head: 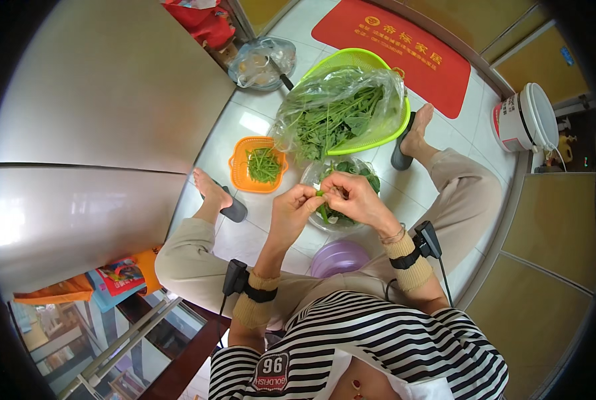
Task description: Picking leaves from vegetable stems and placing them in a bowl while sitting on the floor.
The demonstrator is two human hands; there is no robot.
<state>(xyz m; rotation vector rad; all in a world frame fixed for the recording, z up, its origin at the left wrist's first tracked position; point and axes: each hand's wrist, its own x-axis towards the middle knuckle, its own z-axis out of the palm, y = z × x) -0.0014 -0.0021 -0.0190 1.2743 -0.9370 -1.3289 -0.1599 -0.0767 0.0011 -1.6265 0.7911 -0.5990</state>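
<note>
My left hand (pixel 296 210) and my right hand (pixel 355 199) meet at the fingertips, both pinching a short green stem (pixel 320 193). Below them a clear plastic-lined bowl (pixel 310 175) holds dark green leaves, partly hidden by my right hand. Left of it, an orange plastic basket (pixel 236 172) contains cut green stems (pixel 264 165). Beyond my hands is a lime-green plastic colander (pixel 365 56), with an open clear plastic bag (pixel 298 95) in it, full of leafy greens (pixel 330 120). Some of the greens hang over the colander's near edge.
A purple plastic stool or basin (pixel 339 259) is between my legs. A knotted clear plastic bag (pixel 260 62) and a dark handle (pixel 284 80) lie beside the colander. A red mat (pixel 403 50) lies behind it. A white bucket (pixel 525 117) stands right, a metallic cabinet or fridge (pixel 103 100) left.
</note>
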